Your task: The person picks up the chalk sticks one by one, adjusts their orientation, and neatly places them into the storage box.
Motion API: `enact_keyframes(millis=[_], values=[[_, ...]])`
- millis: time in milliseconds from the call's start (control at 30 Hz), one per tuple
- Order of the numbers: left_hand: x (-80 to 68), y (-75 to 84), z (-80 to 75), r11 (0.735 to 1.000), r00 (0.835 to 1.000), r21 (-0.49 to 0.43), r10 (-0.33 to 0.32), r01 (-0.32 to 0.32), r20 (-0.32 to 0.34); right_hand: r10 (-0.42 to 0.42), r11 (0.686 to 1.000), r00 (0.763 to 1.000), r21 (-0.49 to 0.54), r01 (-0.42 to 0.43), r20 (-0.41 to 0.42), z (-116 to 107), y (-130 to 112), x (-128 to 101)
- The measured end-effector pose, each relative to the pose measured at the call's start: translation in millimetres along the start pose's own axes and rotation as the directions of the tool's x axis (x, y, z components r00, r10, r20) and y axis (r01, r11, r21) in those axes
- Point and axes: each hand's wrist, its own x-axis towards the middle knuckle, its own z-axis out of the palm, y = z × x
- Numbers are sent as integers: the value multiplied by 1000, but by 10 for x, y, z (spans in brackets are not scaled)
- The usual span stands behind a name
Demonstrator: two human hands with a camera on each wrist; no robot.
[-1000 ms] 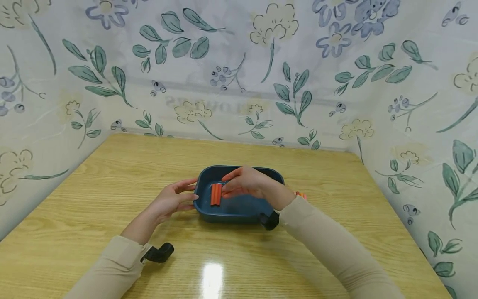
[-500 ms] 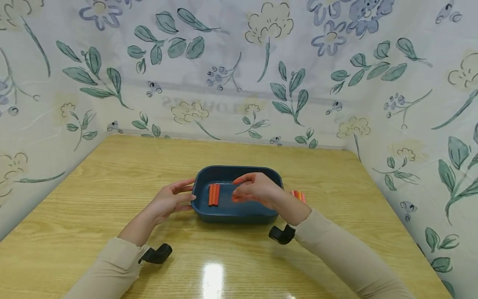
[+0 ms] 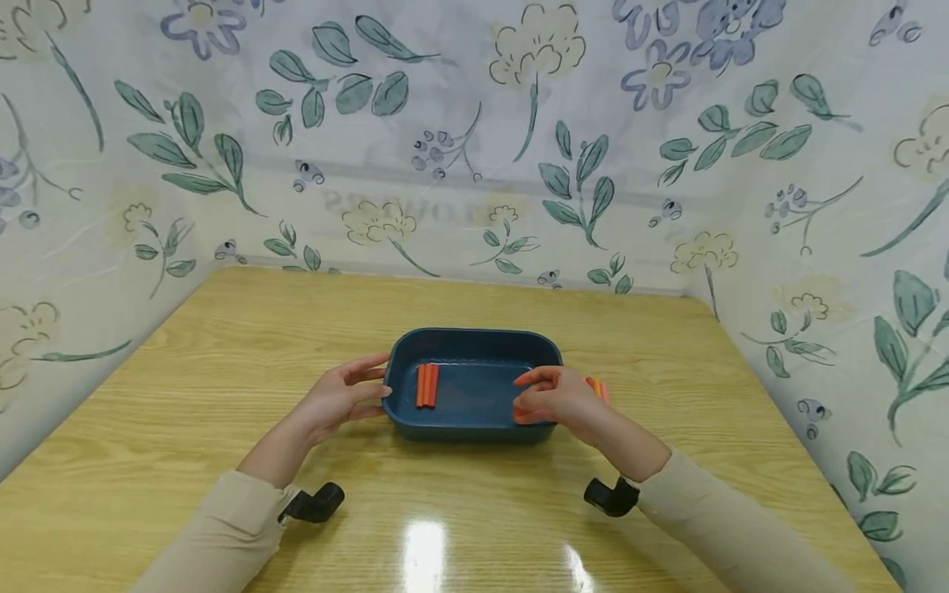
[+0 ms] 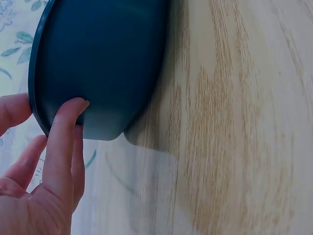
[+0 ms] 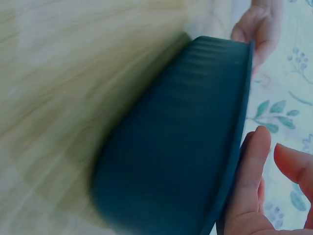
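Note:
A dark blue rectangular bin (image 3: 474,434) with rounded corners stands on the table. Side by side in its left part lie a few short orange-red sticks (image 3: 427,385). My left hand (image 3: 334,401) holds the bin's left end, its fingertips set about the rim and outer wall, as the left wrist view also shows. Above the right end of the bin is my right hand (image 3: 567,403), fingers loosely bent and nothing visible between them. In the right wrist view, finger and thumb (image 5: 293,166) stand apart beside the rim.
Past the bin's right end, partly covered by my right hand, lie pink, orange and yellow sticks (image 3: 597,388). The wooden table (image 3: 296,313) is bordered by floral cloth (image 3: 474,231) at the back and sides. A black wrist mount (image 3: 612,497) juts from the right sleeve.
My right hand has moved from beside the orange-red sticks to the right end of the bin. The left hand, bin and sticks stay in place.

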Motion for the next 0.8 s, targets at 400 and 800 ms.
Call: enact_keyframes(millis=[400, 800], values=[[-11, -17, -15, 1000, 1000, -4, 0, 0, -15, -63, 996, 997, -65, 60, -54, -295, 121, -231], [-34, -11, -24, 1000, 1000, -7, 0, 0, -21, -50, 997, 988, -67, 40, -148, -509, 208, -273]])
